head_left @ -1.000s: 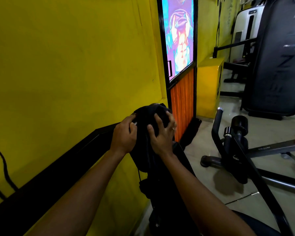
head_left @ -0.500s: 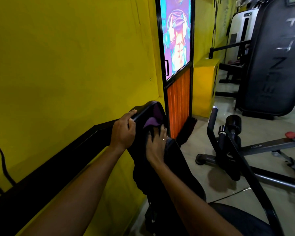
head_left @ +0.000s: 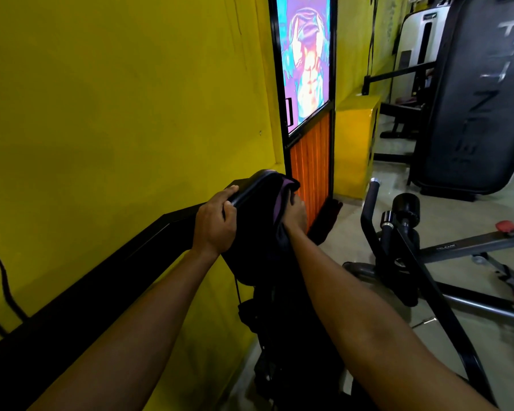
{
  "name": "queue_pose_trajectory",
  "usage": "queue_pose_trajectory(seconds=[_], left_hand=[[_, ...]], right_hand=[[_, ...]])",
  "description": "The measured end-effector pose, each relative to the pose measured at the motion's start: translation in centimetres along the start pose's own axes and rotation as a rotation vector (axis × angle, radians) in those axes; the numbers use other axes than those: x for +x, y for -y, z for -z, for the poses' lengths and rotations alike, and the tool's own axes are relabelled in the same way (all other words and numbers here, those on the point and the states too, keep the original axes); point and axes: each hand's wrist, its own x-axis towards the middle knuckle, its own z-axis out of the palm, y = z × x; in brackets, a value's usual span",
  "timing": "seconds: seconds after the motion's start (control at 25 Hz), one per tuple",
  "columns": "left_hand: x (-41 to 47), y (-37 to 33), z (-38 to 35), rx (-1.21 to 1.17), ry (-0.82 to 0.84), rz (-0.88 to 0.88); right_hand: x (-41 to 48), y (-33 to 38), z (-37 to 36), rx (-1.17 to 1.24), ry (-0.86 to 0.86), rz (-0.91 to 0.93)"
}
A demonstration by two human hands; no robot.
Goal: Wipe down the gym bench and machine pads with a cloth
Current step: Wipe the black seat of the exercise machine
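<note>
Left of the left grip [head_left: 217, 223] is a yellow wall [head_left: 116, 114], with a black ledge [head_left: 101, 277] running below that arm. The left grip is closed round the upper edge of an upright black pad [head_left: 251, 188], seemingly to steady it. Between the two grips a dark cloth [head_left: 279, 203] with a purple patch hangs over the pad's top and down its front. The right grip [head_left: 296, 212], against the pad's right side, is bunched into the cloth and presses it onto the padding. I judge the wipe to be under way on the head of this pad; the part below both grips is too dark to show whether it has been done. Well to the right of the right grip stand a roller pad [head_left: 405, 206] on a black frame and, farther back, a large black cushion [head_left: 472, 114]. No cloth is near either, so they probably remain to be wiped
</note>
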Motion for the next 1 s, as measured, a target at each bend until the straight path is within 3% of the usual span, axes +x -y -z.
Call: queue_pose_trajectory(seconds=[0.16,0.36,0.48,0.72,0.84,1.0], left_hand=[[-0.1,0.1,-0.2,0.014,-0.019,-0.012],[0.0,0.6,-0.3,0.049,0.002,0.002],[0.0,0.4,-0.3,0.052,0.000,-0.005],[0.1,0.5,-0.3,0.041,-0.024,-0.019],[0.0,0.5,-0.5,0.063,-0.035,-0.031],[-0.1,0.5,-0.4,0.072,-0.023,-0.029]], right_hand=[[-4.3,-0.6,-1.7,0.018,-0.085,-0.132],[-14.2,-1.3,-4.9,0.008,-0.092,0.009],[-12.2,-1.3,-4.1,0.060,-0.078,0.026],[-7.1,1.1,-1.1,0.114,-0.066,-0.130],[-11.8,0.7,-3.0,0.140,0.002,0.007],[-16.3,-2.3,-4.2,-0.156,0.080,0.401]])
